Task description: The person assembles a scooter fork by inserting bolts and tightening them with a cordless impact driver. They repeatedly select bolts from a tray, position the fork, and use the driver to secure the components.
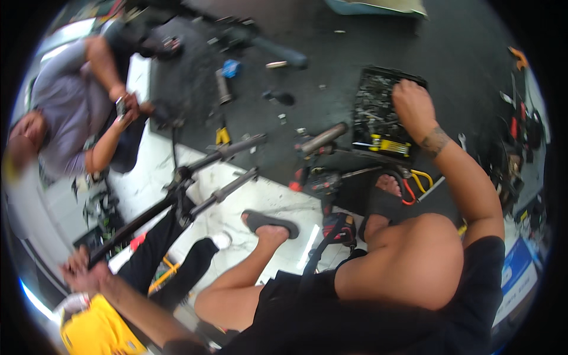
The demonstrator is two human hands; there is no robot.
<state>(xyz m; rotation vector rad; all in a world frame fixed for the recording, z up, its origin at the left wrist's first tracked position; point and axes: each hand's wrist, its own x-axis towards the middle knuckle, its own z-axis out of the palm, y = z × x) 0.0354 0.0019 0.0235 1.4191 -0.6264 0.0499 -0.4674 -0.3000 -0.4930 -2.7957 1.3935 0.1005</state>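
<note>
Black toolbox [378,115], open, full of tools, on dark mat

The tool tray [378,118] under the right hand [412,105] is matt black plastic, filled with dull grey metal bits. The mat [331,53] is dark, matt and slightly rough. The floor [154,177] at the mat's left edge is glossy white veined stone. The black handlebar tubes [231,151] are satin-finished metal.
</note>
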